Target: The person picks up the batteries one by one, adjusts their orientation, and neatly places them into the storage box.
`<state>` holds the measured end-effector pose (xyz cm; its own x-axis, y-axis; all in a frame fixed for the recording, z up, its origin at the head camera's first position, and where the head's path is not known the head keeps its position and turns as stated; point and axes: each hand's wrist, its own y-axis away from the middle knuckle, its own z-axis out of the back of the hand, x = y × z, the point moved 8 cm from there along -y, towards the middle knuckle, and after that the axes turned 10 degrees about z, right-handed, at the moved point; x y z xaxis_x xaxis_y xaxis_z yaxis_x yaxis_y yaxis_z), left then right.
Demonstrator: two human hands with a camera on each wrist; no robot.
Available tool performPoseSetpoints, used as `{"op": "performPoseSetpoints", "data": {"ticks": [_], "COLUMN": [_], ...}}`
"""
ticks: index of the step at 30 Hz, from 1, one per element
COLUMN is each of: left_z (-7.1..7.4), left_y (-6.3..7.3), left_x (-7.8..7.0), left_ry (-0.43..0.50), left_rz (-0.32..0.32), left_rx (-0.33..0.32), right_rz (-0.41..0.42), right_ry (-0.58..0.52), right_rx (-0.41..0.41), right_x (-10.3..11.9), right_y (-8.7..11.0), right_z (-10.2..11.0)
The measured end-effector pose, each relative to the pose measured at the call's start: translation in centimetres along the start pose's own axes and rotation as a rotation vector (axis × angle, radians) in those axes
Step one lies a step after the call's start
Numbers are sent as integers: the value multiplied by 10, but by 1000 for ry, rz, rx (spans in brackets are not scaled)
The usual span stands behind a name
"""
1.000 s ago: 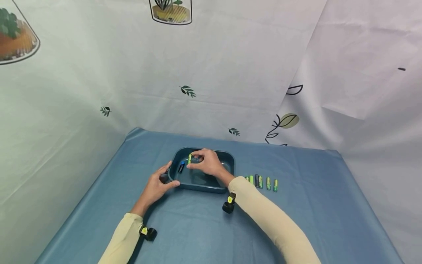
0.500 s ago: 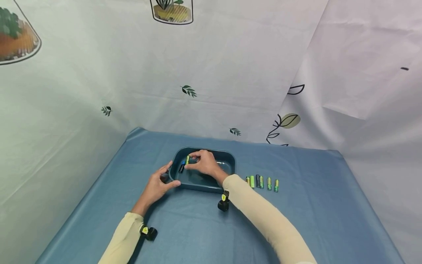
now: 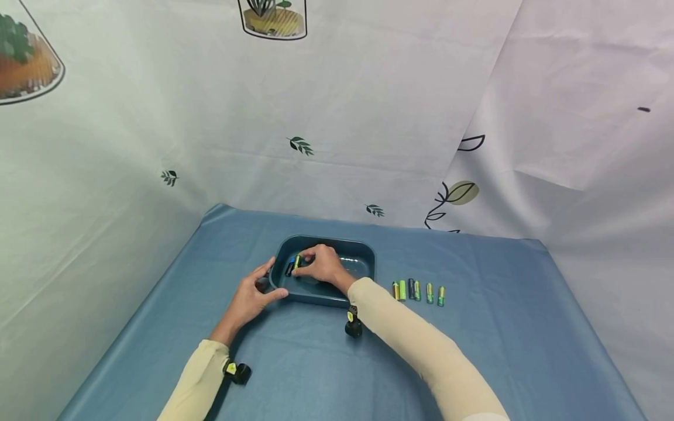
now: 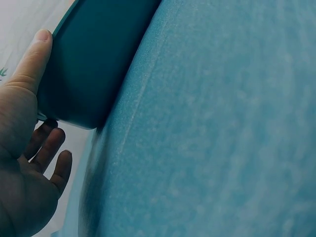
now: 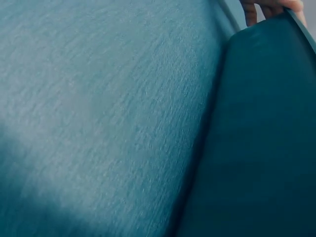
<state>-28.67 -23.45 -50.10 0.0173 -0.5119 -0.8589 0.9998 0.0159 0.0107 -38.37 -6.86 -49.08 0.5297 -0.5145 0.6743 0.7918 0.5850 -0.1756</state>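
A deep dark teal dish (image 3: 321, 300) stands on the blue tablecloth. My left hand (image 3: 251, 295) grips its left end, thumb on the front rim and fingers round the side. In the left wrist view the thumb (image 4: 34, 61) lies along the dish's edge, the lower fingers curled below. Inside the dish, my right hand (image 3: 325, 266) pinches a green-and-yellow battery (image 3: 297, 262) between thumb and fingers. Just left of it lies a black battery with a blue end (image 3: 289, 268). The right wrist view shows the dish's outer wall (image 5: 256, 128), not the right hand's fingers.
Right of the dish, several batteries stand out in a loose row, among them a plain light green one (image 3: 402, 290), a dark one (image 3: 411, 288) and a green-and-gold one (image 3: 441, 296). A white printed curtain (image 3: 337, 117) hangs behind the table.
My right hand has moved left and lower inside the dish, bringing the green-and-yellow battery beside the black one. The left hand keeps its place on the dish.
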Motion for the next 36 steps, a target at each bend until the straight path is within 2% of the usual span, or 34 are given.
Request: {"op": "performPoseSetpoints", "data": {"ticks": [26,36], "left_z": [-1,-1], "left_y": [0,0], "left_x": [4,4], "left_ry": [-12,-6], "left_rz": [-2,-7], "left_rx": [-18,-10], "right_rz": [-80,-91], "right_ry": [-10,19], "right_rx": [0,7], "right_x": [0,0], "right_y": [1,1], "right_z": [-8,-9]}}
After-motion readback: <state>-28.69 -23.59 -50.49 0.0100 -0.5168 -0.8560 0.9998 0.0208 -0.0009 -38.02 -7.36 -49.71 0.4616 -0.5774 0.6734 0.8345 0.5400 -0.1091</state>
